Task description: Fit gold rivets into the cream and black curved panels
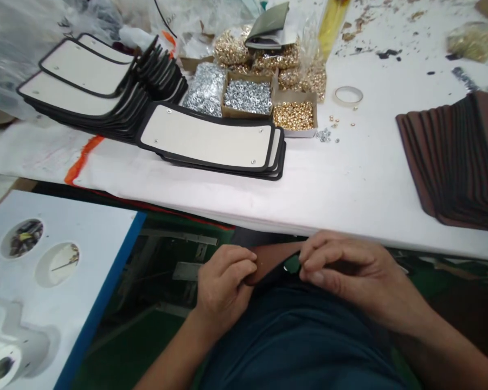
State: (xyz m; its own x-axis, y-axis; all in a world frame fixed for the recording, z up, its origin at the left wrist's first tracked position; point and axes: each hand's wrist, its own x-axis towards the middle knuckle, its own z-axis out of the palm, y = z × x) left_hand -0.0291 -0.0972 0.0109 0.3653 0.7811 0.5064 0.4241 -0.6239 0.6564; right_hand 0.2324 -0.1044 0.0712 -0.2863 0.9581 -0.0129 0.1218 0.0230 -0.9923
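Note:
A brown leather-like panel (pixel 273 257) is stretched between my hands, just in front of the table's near edge and above my lap. My left hand (pixel 226 279) is closed on its left end, thumb underneath. At the other end, my right hand (pixel 341 265) pinches the panel between fingertips and thumb. The piece looks bent, with a dark edge along its lower side. Part of it is hidden behind my fingers. On the table beyond lies a stack of pale panels with black borders (pixel 207 135) and small metal rivets near their corners.
A fanned stack of brown panels (pixel 451 162) lies at the right. Boxes of silver eyelets (pixel 248 97) and gold eyelets (pixel 295 115) stand at the back, near a tape roll (pixel 348 96). A white machine table (pixel 106 227) with sunken cups is at the left.

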